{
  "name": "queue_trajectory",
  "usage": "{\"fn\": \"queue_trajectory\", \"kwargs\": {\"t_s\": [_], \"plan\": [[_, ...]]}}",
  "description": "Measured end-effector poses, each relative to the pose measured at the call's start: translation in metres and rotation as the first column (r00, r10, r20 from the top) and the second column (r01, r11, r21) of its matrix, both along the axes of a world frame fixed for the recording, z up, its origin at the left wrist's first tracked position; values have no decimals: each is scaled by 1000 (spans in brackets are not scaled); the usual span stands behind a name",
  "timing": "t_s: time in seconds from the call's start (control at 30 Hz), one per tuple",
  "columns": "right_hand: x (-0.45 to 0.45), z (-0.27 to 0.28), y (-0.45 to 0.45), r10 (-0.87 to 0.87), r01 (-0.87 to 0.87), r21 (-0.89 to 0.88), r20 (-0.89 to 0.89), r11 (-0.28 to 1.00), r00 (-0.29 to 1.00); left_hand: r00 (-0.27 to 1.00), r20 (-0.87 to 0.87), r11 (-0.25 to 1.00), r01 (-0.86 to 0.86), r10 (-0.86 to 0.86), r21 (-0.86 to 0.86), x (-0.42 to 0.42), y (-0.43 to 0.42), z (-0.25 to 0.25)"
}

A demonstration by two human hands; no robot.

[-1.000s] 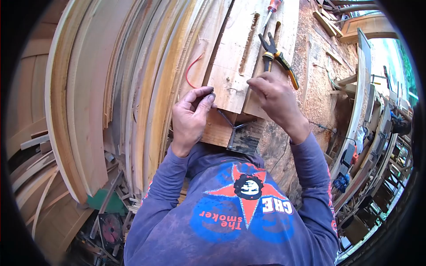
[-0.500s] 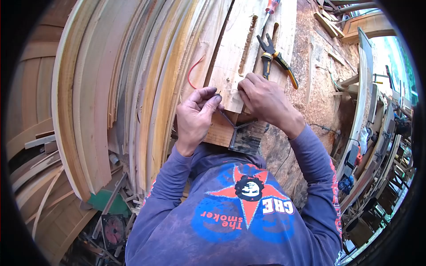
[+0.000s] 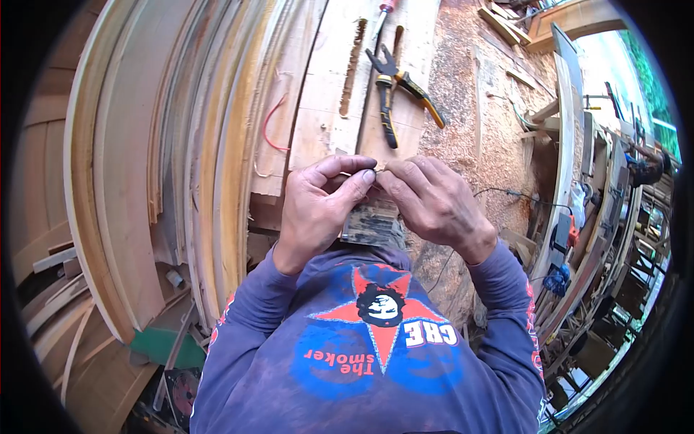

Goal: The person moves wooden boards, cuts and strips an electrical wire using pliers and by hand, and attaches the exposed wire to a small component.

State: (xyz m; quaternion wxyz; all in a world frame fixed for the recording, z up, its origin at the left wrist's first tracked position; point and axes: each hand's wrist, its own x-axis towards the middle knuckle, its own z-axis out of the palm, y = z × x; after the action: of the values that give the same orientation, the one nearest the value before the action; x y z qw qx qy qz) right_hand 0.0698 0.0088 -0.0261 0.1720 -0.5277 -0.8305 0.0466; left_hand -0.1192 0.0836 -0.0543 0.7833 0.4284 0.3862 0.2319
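My left hand (image 3: 324, 202) pinches a thin dark wire (image 3: 377, 171) between thumb and forefinger. Its tip pokes out toward my right hand (image 3: 434, 202), whose thumb and fingers are closed at that end. Both sets of fingertips nearly touch, and they hide most of the wire. Just beyond them, a pair of pliers (image 3: 389, 69) with black and yellow handles lies on the slotted boards (image 3: 325, 94), jaws slightly apart. Farther up is a screwdriver (image 3: 385, 9) with a red handle. Left of the slots lies a short red wire (image 3: 266, 130).
Long curved wooden pieces (image 3: 116, 159) stand stacked on my left. Wood shavings (image 3: 463, 94) cover the surface to the right, where a dark cable (image 3: 517, 194) runs. A long board (image 3: 567, 145) and cluttered timber are farther right.
My right hand has come over to my left, and their fingertips now meet at the wire end. The whole view has shifted, so the boards and pliers appear farther left.
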Motion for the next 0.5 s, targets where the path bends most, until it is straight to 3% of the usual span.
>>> {"fn": "queue_trajectory", "kwargs": {"t_s": [0.13,0.2,0.33,0.4,0.47,0.5], "plan": [[3,-7,-21,-86,87,43,-35,995,996,1000,4,999,-14,14,-50,13,-16,-3],[3,-17,-31,-169,193,94,-219,977,961,1000,5,999,11,-11,53,18,-23,-4],[4,-20,-45,-231,309,122,-428,943,874,997,72,994,-19,12,105,27,-36,11],[8,-19,-55,-240,335,127,-473,934,848,994,104,996,23,-13,-89,31,-36,19],[10,-13,-65,-428,522,-13,-590,853,685,994,109,995,32,-21,-99,33,-36,22],[13,-18,-67,-442,565,-48,-679,824,586,994,111,993,39,-27,-113,33,-37,23]]}}
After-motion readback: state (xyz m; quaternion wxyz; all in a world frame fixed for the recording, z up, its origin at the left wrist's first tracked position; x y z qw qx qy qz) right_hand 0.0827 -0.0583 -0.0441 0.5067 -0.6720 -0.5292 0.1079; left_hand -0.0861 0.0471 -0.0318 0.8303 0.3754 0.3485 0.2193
